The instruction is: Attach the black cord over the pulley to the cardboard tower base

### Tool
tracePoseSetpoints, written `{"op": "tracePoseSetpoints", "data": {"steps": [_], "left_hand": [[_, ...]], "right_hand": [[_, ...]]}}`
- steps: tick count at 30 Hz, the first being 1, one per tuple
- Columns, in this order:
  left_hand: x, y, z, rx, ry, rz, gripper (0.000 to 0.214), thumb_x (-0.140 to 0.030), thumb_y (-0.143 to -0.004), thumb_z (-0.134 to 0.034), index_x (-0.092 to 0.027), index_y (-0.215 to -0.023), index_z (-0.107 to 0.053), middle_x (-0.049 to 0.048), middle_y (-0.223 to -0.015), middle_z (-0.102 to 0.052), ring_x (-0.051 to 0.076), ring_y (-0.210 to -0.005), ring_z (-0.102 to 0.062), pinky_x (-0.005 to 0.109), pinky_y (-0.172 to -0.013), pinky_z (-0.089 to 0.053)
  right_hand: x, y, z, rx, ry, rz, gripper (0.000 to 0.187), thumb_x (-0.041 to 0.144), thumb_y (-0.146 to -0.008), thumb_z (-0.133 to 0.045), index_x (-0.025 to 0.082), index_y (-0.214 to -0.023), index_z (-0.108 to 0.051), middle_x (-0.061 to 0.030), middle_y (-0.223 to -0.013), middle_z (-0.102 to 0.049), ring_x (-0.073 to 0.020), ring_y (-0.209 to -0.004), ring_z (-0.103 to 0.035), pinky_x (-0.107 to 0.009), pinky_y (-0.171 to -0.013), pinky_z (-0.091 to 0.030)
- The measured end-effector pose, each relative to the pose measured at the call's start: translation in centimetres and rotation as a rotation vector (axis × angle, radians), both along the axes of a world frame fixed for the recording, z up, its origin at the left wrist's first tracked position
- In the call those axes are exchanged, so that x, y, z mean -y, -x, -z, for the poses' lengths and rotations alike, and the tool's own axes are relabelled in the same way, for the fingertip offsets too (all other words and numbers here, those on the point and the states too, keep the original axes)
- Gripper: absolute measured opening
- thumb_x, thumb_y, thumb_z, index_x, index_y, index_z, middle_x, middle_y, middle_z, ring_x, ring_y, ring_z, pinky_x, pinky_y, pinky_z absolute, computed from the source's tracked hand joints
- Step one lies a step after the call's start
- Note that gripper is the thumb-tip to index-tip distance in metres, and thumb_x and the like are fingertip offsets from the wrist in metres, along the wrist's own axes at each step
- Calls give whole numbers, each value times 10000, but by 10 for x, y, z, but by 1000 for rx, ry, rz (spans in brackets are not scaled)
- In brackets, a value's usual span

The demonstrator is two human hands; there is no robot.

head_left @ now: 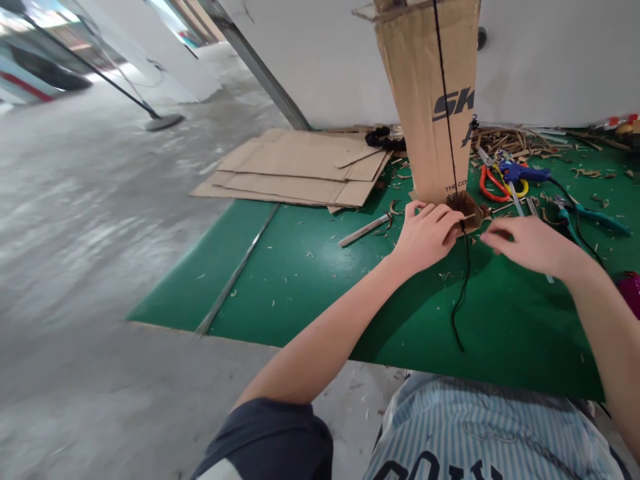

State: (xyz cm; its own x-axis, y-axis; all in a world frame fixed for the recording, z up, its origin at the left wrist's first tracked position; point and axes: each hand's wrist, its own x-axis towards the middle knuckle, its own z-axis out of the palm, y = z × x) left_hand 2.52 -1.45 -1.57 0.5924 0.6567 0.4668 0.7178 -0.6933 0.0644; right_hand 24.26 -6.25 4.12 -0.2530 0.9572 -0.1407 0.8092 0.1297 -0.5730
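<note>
A tall cardboard tower (430,107) with printed lettering stands upright on the green table mat (320,287). A black cord (467,273) runs down its front and trails onto the mat. My left hand (431,232) is closed over the low cardboard box section at the tower's foot. A short thin stick (469,217) lies by its fingertips, close to the cord. Just right of the base is my right hand (530,243), its fingers curled and thumb and forefinger close together. Whatever may be between those fingertips is hidden.
Flat cardboard sheets (300,163) are stacked at the back left, near a cutter-like stick (365,230). On the right lie orange-handled scissors (493,185), a blue glue gun (525,172) and teal-handled pliers (595,217). Cardboard scraps (515,143) line the white wall.
</note>
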Motion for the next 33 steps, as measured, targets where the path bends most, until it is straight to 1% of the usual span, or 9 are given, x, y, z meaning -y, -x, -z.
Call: {"op": "tracePoseSetpoints", "data": {"steps": [1, 2, 5, 7, 12, 17, 22, 28, 33], "left_hand": [[0, 0, -1, -5, 7, -2, 242, -198, -964, -525, -234, -1158, -665, 51, -1109, -716, 217, -991, -634, 452, -979, -326], [1, 0, -2, -12, 8, 0, 237, -208, -961, -537, -235, -1159, -665, 53, -1106, -713, 222, -993, -633, 458, -980, -326], [1, 0, -4, -40, -12, 30, 273, -241, -974, -549, -280, -1218, -665, 51, -1084, -697, 228, -987, -631, 480, -982, -318], [1, 0, -5, -61, -23, 45, 296, -250, -984, -542, -313, -1245, -665, 50, -1071, -689, 231, -980, -628, 492, -982, -311], [-2, -1, -3, -59, -6, 38, 307, -217, -978, -530, -290, -1253, -647, 50, -1089, -705, 229, -981, -631, 477, -971, -313], [-4, 0, -2, -17, 34, 8, 236, -180, -920, -579, -223, -1145, -634, 42, -1089, -728, 228, -992, -647, 448, -975, -322], [-4, 2, -5, -9, 31, 63, 212, -197, -978, -529, -260, -1133, -659, 23, -1081, -732, 192, -958, -654, 436, -982, -308], [-7, 4, -3, 18, -7, 105, 211, -225, -1017, -507, -259, -979, -712, -13, -1031, -740, 152, -894, -646, 416, -1015, -284], [-9, 3, 0, 34, -17, 78, 208, -181, -998, -519, -253, -1029, -711, -4, -1017, -744, 156, -861, -645, 413, -968, -302]], "right_hand": [[-4, 2, 9, 53, -147, 89, 304, 444, -938, -559, 211, -884, -746, -76, -802, -743, -190, -638, -630, -313, -581, -448], [-8, 6, 19, 65, -236, 119, 291, 438, -935, -569, 203, -893, -737, -92, -841, -746, -222, -718, -658, -336, -643, -467], [-14, 21, 42, 121, -264, 108, 279, 421, -933, -577, 195, -1010, -723, -115, -845, -739, -269, -774, -680, -363, -663, -468], [-15, 29, 50, 163, -269, 110, 234, 366, -930, -576, 201, -1013, -719, -117, -878, -742, -270, -784, -683, -355, -649, -460], [-13, 37, 51, 166, -280, 91, 149, 261, -904, -543, 235, -921, -689, -65, -870, -735, -222, -731, -655, -313, -592, -398], [-8, 42, 53, 5, -277, 40, 131, 270, -896, -529, 219, -903, -648, -46, -771, -688, -201, -677, -606, -319, -630, -411], [-6, 44, 57, -123, -304, 69, 134, 302, -891, -524, 215, -891, -626, -26, -733, -652, -174, -629, -562, -313, -644, -416], [-6, 42, 57, -212, -319, 83, 104, 284, -868, -525, 216, -830, -593, -10, -699, -618, -155, -609, -534, -296, -619, -389], [-4, 46, 55, -297, -315, 33, 121, 264, -849, -520, 221, -736, -523, 20, -634, -549, -121, -553, -464, -270, -565, -346]]}}
